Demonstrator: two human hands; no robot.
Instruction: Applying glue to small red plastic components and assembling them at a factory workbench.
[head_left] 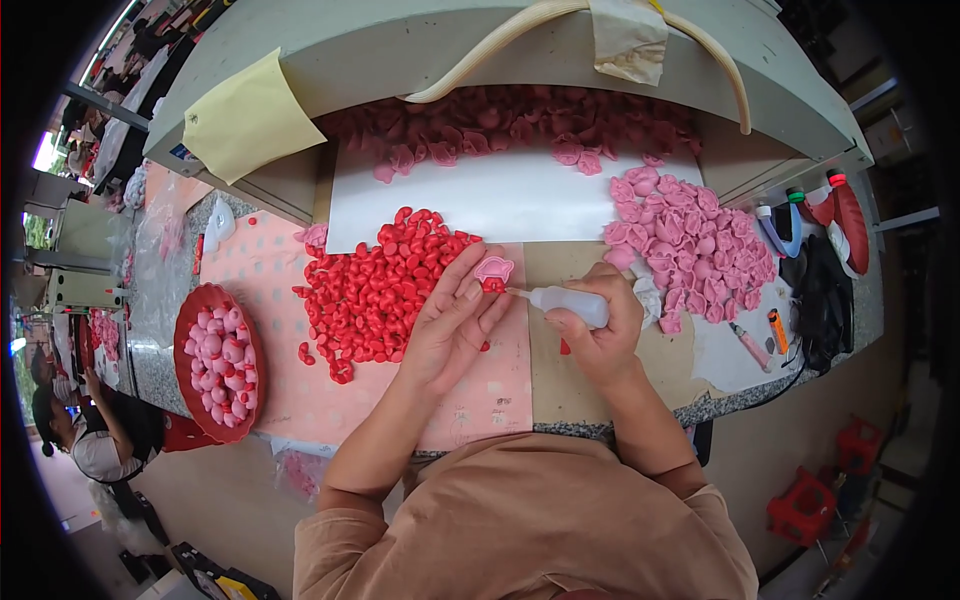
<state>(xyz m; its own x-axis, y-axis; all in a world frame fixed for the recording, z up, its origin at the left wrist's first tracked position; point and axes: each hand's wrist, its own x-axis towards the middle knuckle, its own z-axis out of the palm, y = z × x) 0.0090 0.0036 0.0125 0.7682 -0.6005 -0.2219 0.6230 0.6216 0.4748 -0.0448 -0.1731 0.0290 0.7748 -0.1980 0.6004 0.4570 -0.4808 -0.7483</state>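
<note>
Between the fingertips of my left hand (pixel 447 325) is a small pink shell-shaped plastic piece (pixel 494 268) with red on its lower edge. My right hand (pixel 610 325) is wrapped round a translucent white squeeze bottle (pixel 570 304). Its thin nozzle points left and reaches the red edge of the pink piece; whether the tip touches cannot be made out. A heap of small glossy red pieces (pixel 375 290) lies left of my left hand. Beyond my right hand is a heap of pink shell-shaped pieces (pixel 690 240).
More pink pieces (pixel 480 125) lie under the grey hood (pixel 400 50). A red basket (pixel 250 400) of pink-and-red pieces stands at the left. Bottles (pixel 848 220), an orange cutter (pixel 777 330) and a tube (pixel 750 345) lie at the right. Another person (pixel 100 440) sits at far left.
</note>
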